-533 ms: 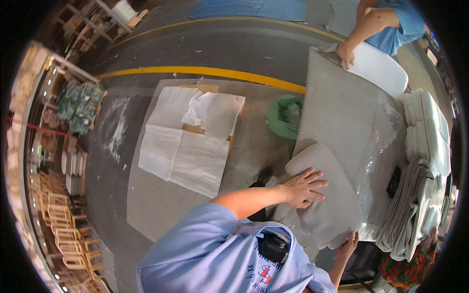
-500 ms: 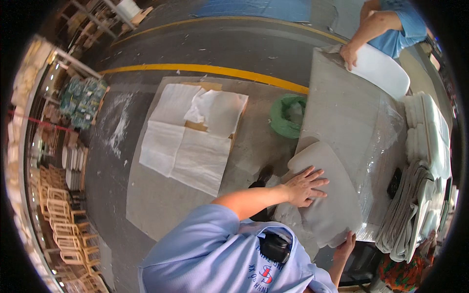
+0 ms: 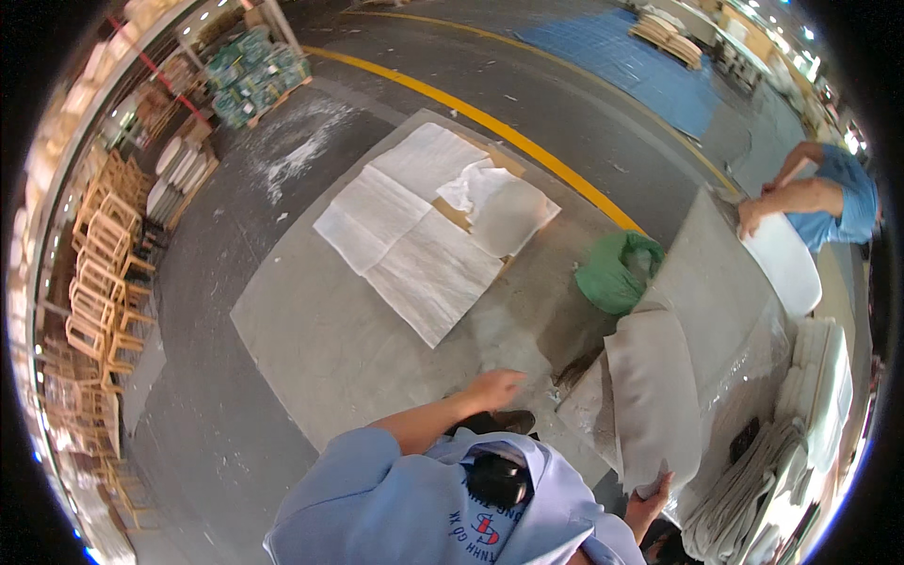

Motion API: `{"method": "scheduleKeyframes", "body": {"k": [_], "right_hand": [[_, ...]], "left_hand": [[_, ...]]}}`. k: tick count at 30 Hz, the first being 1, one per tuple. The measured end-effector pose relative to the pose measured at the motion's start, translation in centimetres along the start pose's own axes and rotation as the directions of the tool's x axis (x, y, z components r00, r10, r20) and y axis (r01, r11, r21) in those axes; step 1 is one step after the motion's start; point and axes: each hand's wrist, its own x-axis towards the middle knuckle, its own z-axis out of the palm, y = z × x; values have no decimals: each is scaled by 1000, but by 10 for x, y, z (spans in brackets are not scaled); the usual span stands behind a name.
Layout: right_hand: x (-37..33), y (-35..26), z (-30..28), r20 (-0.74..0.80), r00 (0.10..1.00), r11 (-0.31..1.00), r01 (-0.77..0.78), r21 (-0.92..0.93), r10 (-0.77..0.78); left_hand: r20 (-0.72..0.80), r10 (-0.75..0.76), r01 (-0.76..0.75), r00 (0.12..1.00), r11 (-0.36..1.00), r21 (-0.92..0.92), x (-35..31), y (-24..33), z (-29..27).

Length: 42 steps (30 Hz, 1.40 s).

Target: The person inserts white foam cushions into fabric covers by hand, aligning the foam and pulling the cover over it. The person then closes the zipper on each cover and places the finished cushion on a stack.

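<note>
Right hand (image 3: pixel 648 502) pinches edge of panel (image 3: pixel 659 391); left hand (image 3: pixel 494 388) apart, can't tell finger pose; one-sided hold may let panel slip

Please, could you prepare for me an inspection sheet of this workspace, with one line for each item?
Surface: grey work surface, clear film toward its right side.
Job's things: light grey panel at the near end; folded grey cloths and stacked white pads at right.
Clutter: green bag beside the surface; white sheets on a grey floor sheet.
Grips: right grip holds the light grey panel's near end; left grip is apart from it, finger pose unclear.
Cables: nothing seen.
Surroundings: another person's hand on a white panel; wooden chair frames at far left.
</note>
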Motion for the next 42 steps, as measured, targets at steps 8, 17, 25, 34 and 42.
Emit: {"method": "scheduleKeyframes", "body": {"k": [8,17,25,34,42], "right_hand": [[-13,-35,26,-110,986,972,102,-212,-127],[-76,-12,131,9,901,841,408,-354,-433],[-113,47,317,491,846,613,504,-608,-208],[-145,89,584,902,167,273,917,-291,399],[5,193,631,903,420,592,708,-386,86]], "left_hand": [[-27,-713,597,701,566,568,-219,-116,-137],[197,-479,375,856,835,402,-346,-178,-145],[-379,-419,411,825,905,-105,-246,-197,-163],[-158,-15,-93,987,751,-654,-178,-89,-313],[-327,-450,-311,831,110,-944,-104,-121,-311]]}}
